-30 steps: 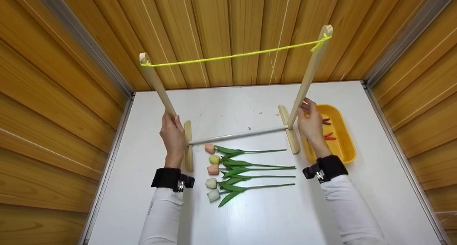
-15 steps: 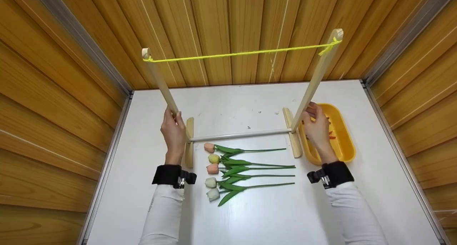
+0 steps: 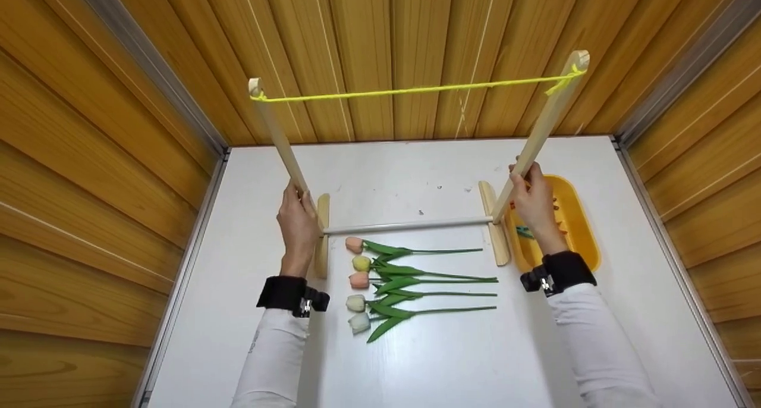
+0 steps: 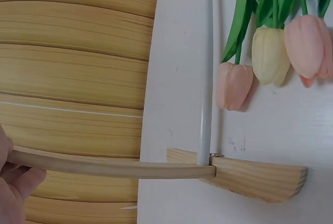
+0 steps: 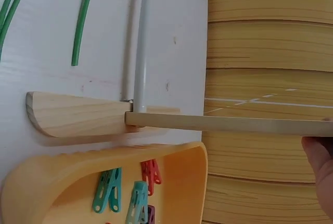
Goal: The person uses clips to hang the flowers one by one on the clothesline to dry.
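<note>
A wooden stand [image 3: 410,225] rises from the white table, its two posts joined low by a pale rod. A yellow string [image 3: 416,90] runs between the post tops. My left hand [image 3: 299,223] grips the left post [image 3: 282,146] above its wooden foot [image 4: 250,177]; in the left wrist view, thumb and fingers pinch it at the left edge. With my right hand [image 3: 535,204] I hold the right post [image 3: 550,116]; the right wrist view shows only part of that hand, against the post. Several artificial tulips [image 3: 392,304] lie between my arms.
A yellow tray [image 3: 585,241] with several clothespins [image 5: 106,190] stands right of the stand's right foot [image 5: 78,114], partly behind my right hand. Wood-patterned walls [image 3: 410,39] close off the back and both sides of the table [image 3: 440,366].
The stand has turned slightly: its right end came nearer and rightward, its left end went a little farther back. My right hand has moved up the right post. The tulips stayed put.
</note>
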`<state>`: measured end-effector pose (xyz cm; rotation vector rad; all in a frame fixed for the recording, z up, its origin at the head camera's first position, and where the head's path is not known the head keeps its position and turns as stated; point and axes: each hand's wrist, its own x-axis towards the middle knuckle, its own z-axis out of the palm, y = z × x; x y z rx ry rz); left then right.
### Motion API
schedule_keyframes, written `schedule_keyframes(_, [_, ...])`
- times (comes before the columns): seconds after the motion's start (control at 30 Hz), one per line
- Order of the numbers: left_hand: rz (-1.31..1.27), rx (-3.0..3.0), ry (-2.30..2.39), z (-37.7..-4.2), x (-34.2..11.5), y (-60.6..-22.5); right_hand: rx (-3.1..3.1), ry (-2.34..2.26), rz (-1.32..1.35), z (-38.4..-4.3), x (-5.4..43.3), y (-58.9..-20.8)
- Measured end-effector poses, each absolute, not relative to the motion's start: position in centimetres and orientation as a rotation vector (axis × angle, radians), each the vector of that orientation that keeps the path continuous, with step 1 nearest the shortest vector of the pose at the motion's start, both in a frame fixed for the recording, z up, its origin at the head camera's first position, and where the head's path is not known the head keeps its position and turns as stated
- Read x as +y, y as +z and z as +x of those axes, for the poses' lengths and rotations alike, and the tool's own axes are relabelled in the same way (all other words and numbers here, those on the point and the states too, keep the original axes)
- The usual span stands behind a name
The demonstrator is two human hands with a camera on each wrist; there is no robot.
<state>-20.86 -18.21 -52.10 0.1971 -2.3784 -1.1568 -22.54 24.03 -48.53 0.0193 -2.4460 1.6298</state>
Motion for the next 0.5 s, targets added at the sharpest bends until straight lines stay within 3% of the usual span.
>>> schedule_keyframes(0.17, [0.188, -2.388, -1.16, -20.8, -18.1, -52.2, -2.364, 1.557, 0.009, -23.4, 25.0, -51.6])
schedule_keyframes(0.5, [0.174, -2.385, -1.139, -21.2, -18.5, -52.2, -2.341, 1.496, -0.005, -22.8, 24.9, -52.4])
